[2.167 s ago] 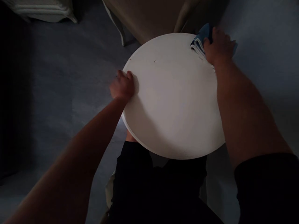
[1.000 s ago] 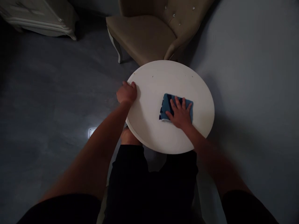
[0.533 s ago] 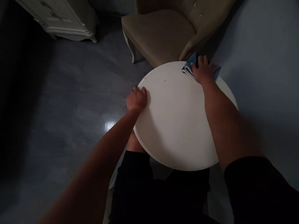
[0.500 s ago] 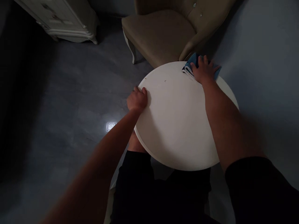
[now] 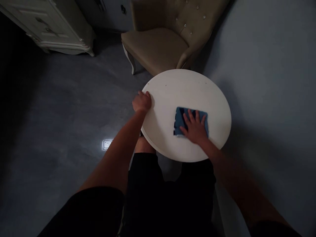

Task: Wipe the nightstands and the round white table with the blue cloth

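A round white table (image 5: 163, 108) stands in front of my legs. My left hand (image 5: 142, 101) is closed round its left edge, with some of the fingers hidden beneath the rim. Near the middle of the tabletop lies a folded blue cloth (image 5: 179, 121) with dark patches and a pale edge. My right hand (image 5: 195, 129) presses flat on this cloth, its fingers spread wide. A few small dark specks (image 5: 166, 85) dot the far part of the tabletop.
Beyond the table is a tan armchair (image 5: 155, 46) with button tufting. At the far left a pale cabinet (image 5: 59, 29) stands on the grey floor (image 5: 66, 102). A bluish-grey wall (image 5: 266, 72) runs along the right.
My right hand and the cloth have moved from the table's far right edge back to its middle, and the cloth lies flatter. My left hand has stayed on the left rim.
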